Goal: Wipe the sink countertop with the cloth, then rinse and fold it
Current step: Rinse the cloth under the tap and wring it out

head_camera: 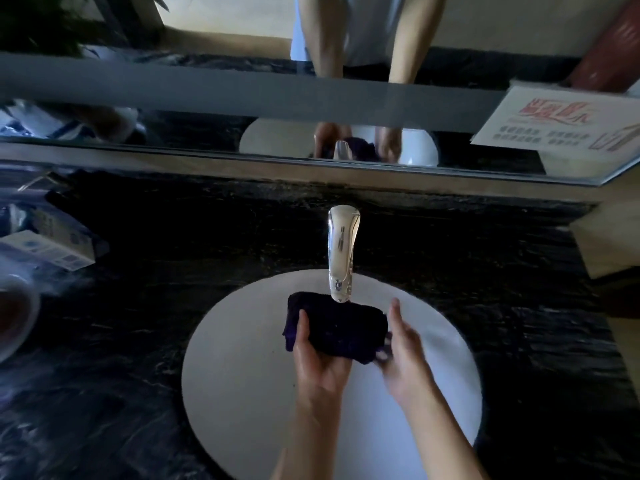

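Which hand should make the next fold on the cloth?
Right, probably. The left hand already grips the folded dark cloth from beneath, over the sink under the faucet. The right hand is open at the cloth's right edge, free to fold.

Left hand (320, 355) gripping, right hand (403, 348) fingers extended.

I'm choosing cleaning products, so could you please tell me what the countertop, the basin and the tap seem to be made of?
Countertop: probably polished dark stone such as marble, judging by its pale veining and sheen. Basin: smooth, white and glossy, likely ceramic. Tap: mirror-bright metal, seemingly chrome-plated, since it reflects its surroundings.
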